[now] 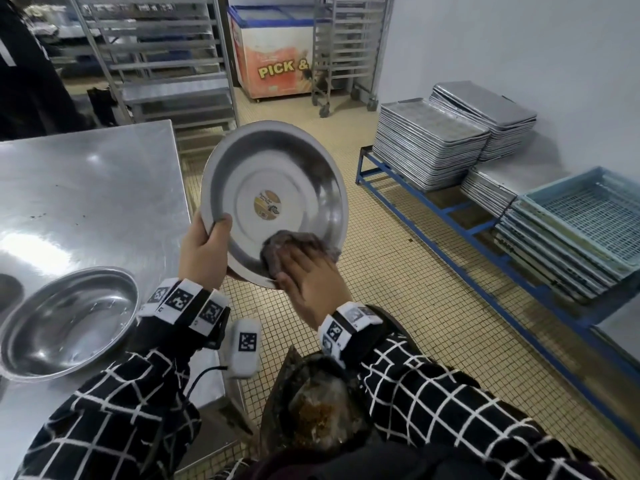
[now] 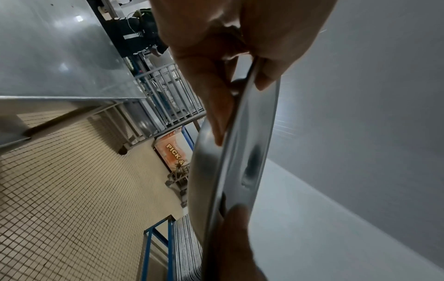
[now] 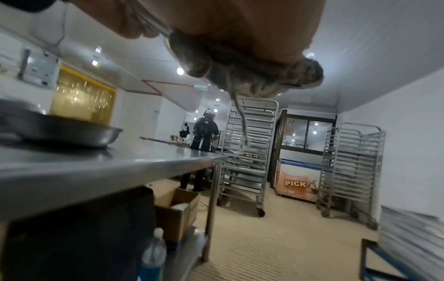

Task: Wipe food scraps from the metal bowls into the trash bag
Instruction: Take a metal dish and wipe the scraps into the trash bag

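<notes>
Metal bowl, shiny, tilted, sticker at centre.

Glossy smooth metal bowl; rough grey cloth; brushed steel table.

Stacks of metal baking trays on a low blue rack at right; pale blue plastic crates at far right; orange chest freezer at top centre between two wheeled tray trolleys; cardboard box and water bottle lower centre in the right wrist view
</notes>
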`<state>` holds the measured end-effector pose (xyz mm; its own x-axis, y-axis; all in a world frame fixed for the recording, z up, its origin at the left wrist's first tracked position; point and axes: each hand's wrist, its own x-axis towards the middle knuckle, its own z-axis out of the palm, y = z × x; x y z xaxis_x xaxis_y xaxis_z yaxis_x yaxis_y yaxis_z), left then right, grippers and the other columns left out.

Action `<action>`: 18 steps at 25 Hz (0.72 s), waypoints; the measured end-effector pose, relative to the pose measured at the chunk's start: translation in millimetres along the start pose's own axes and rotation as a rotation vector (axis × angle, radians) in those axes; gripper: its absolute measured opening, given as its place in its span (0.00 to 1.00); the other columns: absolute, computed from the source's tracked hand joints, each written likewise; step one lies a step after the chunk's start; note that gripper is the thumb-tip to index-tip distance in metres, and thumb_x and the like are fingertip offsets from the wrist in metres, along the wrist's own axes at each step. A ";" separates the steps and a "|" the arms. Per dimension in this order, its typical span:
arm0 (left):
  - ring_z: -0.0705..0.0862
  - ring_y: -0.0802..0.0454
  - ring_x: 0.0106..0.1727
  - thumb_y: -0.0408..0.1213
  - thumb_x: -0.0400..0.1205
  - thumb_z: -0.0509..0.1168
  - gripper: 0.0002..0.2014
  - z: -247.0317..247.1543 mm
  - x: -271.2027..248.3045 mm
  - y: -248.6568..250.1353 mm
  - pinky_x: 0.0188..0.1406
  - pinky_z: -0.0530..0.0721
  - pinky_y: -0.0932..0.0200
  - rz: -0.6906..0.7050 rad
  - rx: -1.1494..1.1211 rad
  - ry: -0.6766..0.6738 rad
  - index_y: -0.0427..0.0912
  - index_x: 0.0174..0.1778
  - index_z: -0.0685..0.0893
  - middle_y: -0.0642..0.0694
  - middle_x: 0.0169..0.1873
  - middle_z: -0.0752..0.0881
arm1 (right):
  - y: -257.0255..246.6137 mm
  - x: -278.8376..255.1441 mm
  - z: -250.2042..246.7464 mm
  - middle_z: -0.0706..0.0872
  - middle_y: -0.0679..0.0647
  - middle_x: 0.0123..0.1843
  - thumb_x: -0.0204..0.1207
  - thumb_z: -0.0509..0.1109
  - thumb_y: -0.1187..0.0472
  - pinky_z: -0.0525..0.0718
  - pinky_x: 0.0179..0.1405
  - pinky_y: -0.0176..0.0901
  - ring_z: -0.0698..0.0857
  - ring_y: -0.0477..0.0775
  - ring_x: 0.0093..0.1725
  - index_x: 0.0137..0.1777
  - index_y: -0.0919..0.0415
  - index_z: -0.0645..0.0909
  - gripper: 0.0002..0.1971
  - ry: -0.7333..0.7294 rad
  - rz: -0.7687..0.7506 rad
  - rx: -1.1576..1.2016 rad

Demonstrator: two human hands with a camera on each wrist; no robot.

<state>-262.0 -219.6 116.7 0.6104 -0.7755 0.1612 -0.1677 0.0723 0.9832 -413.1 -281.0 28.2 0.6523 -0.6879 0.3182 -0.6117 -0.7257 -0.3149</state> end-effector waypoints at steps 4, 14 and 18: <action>0.78 0.59 0.36 0.39 0.86 0.58 0.06 8.1 -4.6 -1.9 0.25 0.76 0.74 0.004 0.046 0.028 0.45 0.55 0.77 0.53 0.37 0.79 | 6.3 5.2 1.7 0.66 0.50 0.81 0.78 0.25 0.35 0.52 0.81 0.58 0.58 0.55 0.82 0.81 0.52 0.61 0.40 -0.004 0.034 0.066; 0.78 0.66 0.35 0.40 0.86 0.58 0.04 4.9 13.8 29.8 0.33 0.76 0.75 0.137 0.006 0.036 0.48 0.51 0.78 0.56 0.37 0.80 | -2.6 25.3 -27.5 0.73 0.50 0.76 0.85 0.37 0.44 0.56 0.80 0.52 0.66 0.51 0.78 0.76 0.50 0.70 0.29 0.164 -0.064 0.045; 0.84 0.49 0.43 0.42 0.85 0.60 0.06 3.2 3.7 17.8 0.44 0.84 0.51 0.047 0.008 -0.024 0.57 0.45 0.79 0.53 0.38 0.83 | 49.5 27.7 -27.8 0.59 0.54 0.83 0.84 0.36 0.42 0.47 0.81 0.56 0.51 0.57 0.83 0.82 0.54 0.56 0.31 0.051 0.166 -0.210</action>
<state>-265.2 -223.2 134.5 0.5829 -0.7864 0.2045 -0.2016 0.1039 0.9739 -437.7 -336.3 46.2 0.5155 -0.7931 0.3243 -0.7909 -0.5861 -0.1762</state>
